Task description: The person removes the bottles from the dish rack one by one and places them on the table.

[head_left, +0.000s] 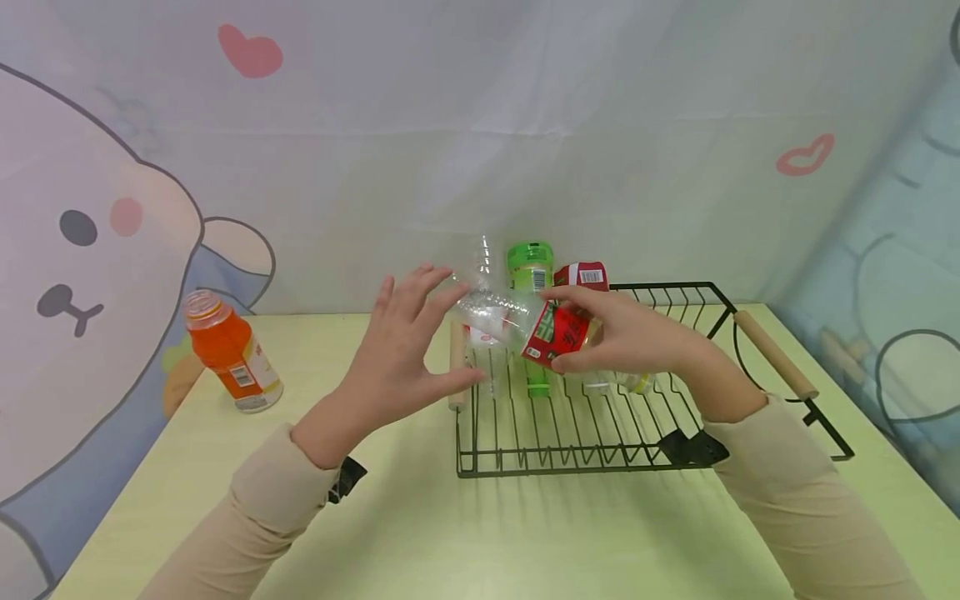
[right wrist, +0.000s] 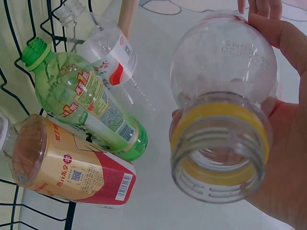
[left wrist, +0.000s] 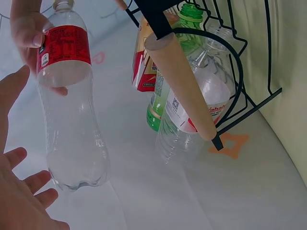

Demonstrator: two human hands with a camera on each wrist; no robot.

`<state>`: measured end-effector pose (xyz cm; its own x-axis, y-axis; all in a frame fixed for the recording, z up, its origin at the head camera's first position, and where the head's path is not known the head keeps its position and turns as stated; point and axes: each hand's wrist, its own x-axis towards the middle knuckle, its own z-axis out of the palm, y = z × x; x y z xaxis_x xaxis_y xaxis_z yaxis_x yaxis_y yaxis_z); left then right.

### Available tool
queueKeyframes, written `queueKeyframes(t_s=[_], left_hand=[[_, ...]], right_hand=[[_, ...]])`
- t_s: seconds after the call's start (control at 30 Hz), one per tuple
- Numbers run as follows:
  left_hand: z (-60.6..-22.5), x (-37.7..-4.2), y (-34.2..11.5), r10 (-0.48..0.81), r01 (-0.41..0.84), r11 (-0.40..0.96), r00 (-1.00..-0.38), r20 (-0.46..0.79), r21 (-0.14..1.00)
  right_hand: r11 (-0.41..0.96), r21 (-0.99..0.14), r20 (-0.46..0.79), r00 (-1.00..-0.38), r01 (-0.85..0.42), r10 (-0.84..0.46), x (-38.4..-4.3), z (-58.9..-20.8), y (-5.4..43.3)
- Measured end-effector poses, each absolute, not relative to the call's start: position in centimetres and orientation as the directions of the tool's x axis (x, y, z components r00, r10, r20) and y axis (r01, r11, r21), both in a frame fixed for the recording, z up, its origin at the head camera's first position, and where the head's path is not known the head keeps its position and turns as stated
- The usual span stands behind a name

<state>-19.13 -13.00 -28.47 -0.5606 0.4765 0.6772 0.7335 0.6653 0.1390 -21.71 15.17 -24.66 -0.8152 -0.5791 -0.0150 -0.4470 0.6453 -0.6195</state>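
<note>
My right hand (head_left: pixel 626 333) grips a clear plastic bottle (head_left: pixel 558 333) by its red-labelled part, holding it tilted above the wire rack (head_left: pixel 525 473). Its open mouth, ringed in yellow (right wrist: pixel 220 117), points at the right wrist camera. Spread fingers of my left hand (head_left: pixel 408 350) reach the bottle's base, fingertips right at its edge, with the thumb held apart. Below, the rack carries a green bottle (right wrist: pixel 91 100), a clear bottle with a white label (right wrist: pixel 120 57) and a red-and-cream labelled bottle (right wrist: pixel 76 172).
Left of the rack, an uncapped orange bottle (head_left: pixel 225 350) stands on the table (head_left: pixel 360 533). Wooden handles (head_left: pixel 776 354) flank the black rack. Behind it hangs a printed cloth (head_left: pixel 360 167) with hearts and a cartoon bear.
</note>
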Motion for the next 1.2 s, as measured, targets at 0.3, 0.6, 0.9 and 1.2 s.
queueKeyframes(t_s=[0.3, 0.6, 0.9, 1.2], left_hand=[[-28.4, -19.1, -12.1, 0.515, 0.743, 0.663, -0.543, 0.663, 0.093], [-28.3, -19.3, -11.4, 0.554, 0.741, 0.669, -0.542, 0.631, 0.049], [-28.6, -19.2, -10.7, 0.577, 0.711, 0.703, -0.577, 0.578, 0.007], [-29.0, -19.3, -10.4, 0.589, 0.682, 0.73, -0.607, 0.534, -0.031]], right_hand=[[0.604, -0.653, -0.053, -0.768, -0.457, -0.638, -21.6, -24.8, 14.8], [0.607, -0.63, -0.045, -0.758, -0.484, -0.651, -21.3, -24.8, 14.2], [0.604, -0.623, -0.053, -0.743, -0.497, -0.667, -21.1, -24.8, 13.7], [0.616, -0.591, -0.06, -0.734, -0.52, -0.677, -21.0, -24.7, 13.4]])
